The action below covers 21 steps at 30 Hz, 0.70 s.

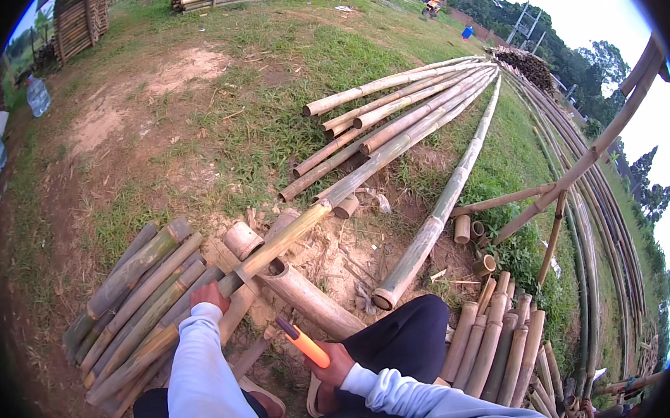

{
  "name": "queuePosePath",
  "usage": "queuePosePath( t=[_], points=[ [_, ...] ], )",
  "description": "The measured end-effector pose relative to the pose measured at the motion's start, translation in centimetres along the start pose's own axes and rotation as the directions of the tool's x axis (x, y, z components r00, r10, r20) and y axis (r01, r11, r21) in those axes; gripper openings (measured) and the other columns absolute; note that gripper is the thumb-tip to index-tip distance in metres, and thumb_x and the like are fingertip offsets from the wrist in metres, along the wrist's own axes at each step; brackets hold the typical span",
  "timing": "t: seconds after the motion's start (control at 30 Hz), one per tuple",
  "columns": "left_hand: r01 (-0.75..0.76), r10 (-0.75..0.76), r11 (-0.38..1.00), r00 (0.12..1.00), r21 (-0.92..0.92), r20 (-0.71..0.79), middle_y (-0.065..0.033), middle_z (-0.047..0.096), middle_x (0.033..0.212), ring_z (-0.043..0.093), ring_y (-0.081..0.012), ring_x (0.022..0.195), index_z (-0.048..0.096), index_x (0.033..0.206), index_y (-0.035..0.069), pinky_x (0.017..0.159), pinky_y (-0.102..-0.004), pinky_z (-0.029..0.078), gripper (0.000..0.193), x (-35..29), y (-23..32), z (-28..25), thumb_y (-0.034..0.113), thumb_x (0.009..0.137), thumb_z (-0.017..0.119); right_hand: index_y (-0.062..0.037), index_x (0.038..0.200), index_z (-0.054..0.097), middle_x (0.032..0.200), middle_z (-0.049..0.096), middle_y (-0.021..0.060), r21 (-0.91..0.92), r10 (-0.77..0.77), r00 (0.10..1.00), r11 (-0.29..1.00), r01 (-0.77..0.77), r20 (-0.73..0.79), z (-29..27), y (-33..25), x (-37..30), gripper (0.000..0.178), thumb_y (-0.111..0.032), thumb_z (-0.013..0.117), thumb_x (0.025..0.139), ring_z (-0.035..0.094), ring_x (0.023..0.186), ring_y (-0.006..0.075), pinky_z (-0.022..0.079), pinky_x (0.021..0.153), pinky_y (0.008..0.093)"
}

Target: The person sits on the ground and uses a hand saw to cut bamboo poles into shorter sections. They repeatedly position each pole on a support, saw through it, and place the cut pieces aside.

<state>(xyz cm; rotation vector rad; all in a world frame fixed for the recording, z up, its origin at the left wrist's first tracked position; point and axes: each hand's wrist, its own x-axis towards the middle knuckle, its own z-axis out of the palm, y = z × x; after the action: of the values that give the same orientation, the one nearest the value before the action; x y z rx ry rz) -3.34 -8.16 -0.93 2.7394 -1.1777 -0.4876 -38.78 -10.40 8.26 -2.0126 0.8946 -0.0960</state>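
Note:
A long bamboo pole [287, 239] slants down from the far right toward me, its near part resting by a thick bamboo section [314, 296]. My left hand [210, 295] is closed at the pole's near end, beside a stack of cut bamboo pieces [135, 300]. What lies under its fingers is partly hidden. In my right hand [334, 366] is a tool with an orange and dark handle [307, 346]. It points up and to the left, apart from the pole, and any blade on it cannot be made out.
More long poles [391, 116] lie on the grass ahead, and one thick pole [444, 217] ends near my right knee. Cut bamboo pieces [492, 345] stand bundled at the right. A slanting bamboo frame [580, 165] rises behind them. Pale sawdust [346, 259] covers the ground before me.

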Motion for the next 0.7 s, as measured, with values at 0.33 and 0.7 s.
queuePosePath(
  t=[0.33,0.7],
  points=[
    [0.052,-0.053,0.997,0.999,0.055,0.013,-0.0237,0.075,0.102,0.073,-0.04,0.099,0.07,0.108,0.004,0.09,-0.0493,0.057,0.041,0.4,-1.3,-0.7,0.03,0.078,0.079,-0.0063,0.121,0.068,0.092,0.073,0.0152,0.202,-0.13,0.991,0.971,0.125,0.013,-3.9,-3.1,-5.6,0.032,-0.018,0.074,0.091,0.073,0.083,0.0347,0.057,0.076,0.039],
    [0.056,-0.055,0.996,0.998,0.074,-0.004,-0.0225,0.076,0.103,0.073,-0.0408,0.1,0.069,0.11,0.005,0.088,-0.0501,0.057,0.041,0.3,-0.7,-1.2,0.029,0.077,0.078,-0.006,0.109,0.068,0.088,0.072,0.015,0.196,-0.077,0.997,0.977,0.081,-0.025,-5.1,-3.3,-7.9,0.024,-0.019,0.075,0.09,0.073,0.083,0.0365,0.057,0.075,0.042]
  ],
)
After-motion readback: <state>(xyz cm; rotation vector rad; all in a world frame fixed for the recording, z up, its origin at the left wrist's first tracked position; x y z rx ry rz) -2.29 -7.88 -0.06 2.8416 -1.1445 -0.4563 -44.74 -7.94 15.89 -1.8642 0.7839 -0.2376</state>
